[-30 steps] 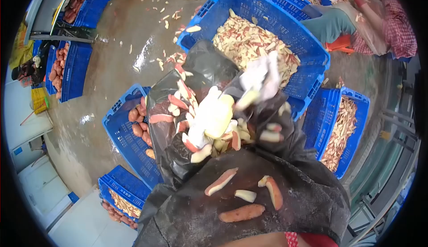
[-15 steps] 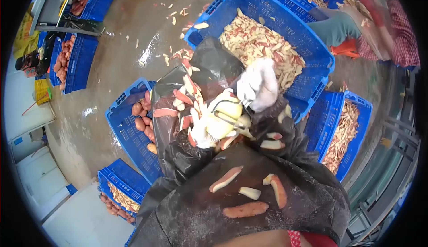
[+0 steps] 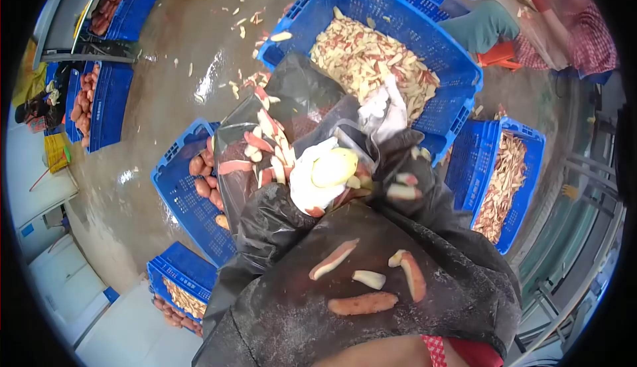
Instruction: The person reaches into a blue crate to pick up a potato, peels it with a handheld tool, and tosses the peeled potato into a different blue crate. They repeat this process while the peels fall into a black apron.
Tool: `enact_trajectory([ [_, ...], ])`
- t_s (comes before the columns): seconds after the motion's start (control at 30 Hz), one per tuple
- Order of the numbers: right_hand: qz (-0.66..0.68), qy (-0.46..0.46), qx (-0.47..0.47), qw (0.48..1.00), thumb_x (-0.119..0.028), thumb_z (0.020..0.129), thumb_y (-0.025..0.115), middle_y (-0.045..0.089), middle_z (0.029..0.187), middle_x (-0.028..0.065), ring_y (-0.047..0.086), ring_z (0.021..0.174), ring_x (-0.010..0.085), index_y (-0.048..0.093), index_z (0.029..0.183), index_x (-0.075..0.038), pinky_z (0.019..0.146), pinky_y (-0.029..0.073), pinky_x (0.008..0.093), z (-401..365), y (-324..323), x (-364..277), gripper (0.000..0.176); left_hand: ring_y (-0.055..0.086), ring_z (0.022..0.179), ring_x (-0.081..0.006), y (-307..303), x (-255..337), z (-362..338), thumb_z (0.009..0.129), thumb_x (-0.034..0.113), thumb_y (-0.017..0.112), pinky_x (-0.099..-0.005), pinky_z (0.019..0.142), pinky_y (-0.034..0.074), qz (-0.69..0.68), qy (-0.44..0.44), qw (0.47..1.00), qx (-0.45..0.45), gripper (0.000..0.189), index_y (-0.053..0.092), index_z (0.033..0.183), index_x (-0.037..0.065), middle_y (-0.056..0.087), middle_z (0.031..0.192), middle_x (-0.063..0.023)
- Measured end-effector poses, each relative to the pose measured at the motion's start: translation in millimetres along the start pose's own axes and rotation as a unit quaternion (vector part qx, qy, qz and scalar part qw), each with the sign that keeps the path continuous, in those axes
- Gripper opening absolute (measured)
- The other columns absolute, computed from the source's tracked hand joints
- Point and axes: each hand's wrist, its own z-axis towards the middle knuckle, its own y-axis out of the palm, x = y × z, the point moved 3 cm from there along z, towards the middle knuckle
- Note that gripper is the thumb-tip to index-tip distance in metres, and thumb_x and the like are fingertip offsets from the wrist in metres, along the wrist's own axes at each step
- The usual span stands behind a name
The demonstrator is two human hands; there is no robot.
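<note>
My left hand point(image 3: 306, 180), in a white glove, is closed around a peeled pale-yellow potato point(image 3: 335, 167) above my lap. My right hand point(image 3: 385, 115), also white-gloved, is curled in front of the heap of peelings. A greyish, smeared peeler point(image 3: 352, 143) reaches from it toward the potato; its exact shape is hard to make out. Red-skinned peelings point(image 3: 269, 131) lie on the black plastic covering my left leg. More strips, such as one long peel point(image 3: 363, 304), rest on my black apron point(image 3: 285, 314).
A large blue crate point(image 3: 458, 68) of peelings stands ahead. Left of my legs, another blue crate point(image 3: 179, 188) holds red potatoes point(image 3: 206, 175). A crate of peelings point(image 3: 481, 175) is at right. Beyond it sits a person in a checked sleeve point(image 3: 594, 42). Scraps litter the wet floor point(image 3: 186, 102).
My right hand has moved up and away from the potato, which stays in my left hand. The peeler no longer lies across the potato. The whole view has shifted slightly.
</note>
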Motion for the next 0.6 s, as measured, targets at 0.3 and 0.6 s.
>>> enact_trajectory([
  [0.3, 0.061, -0.089, -0.122, 0.987, -0.05, 0.092, 0.047, 0.037, 0.048, -0.0033, 0.032, 0.036, 0.0092, 0.039, 0.055, -0.018, 0.036, 0.028, 0.0268, 3.6, -16.8, -16.8, 0.05, 0.06, 0.102, -0.0241, -10.6, 11.3, 9.8, 0.07, 0.003, 0.072, -0.0323, 0.088, 0.047, 0.135, 0.166, 0.976, -0.032, 0.057, 0.047, 0.121, -0.003, 0.062, 0.106, -0.0124],
  [0.6, -0.062, 0.088, -0.063, 0.992, -0.041, 0.097, 0.042, 0.035, 0.046, -0.0026, 0.039, 0.041, 0.0131, 0.045, 0.059, -0.016, 0.042, 0.037, 0.0298, -16.7, 67.6, 19.1, 0.045, 0.062, 0.094, -0.0193, -29.3, 28.2, 15.5, 0.075, 0.006, 0.067, -0.0324, 0.082, 0.051, -0.014, 0.005, 0.992, -0.125, 0.043, 0.052, 0.115, -0.002, 0.063, 0.102, -0.0116],
])
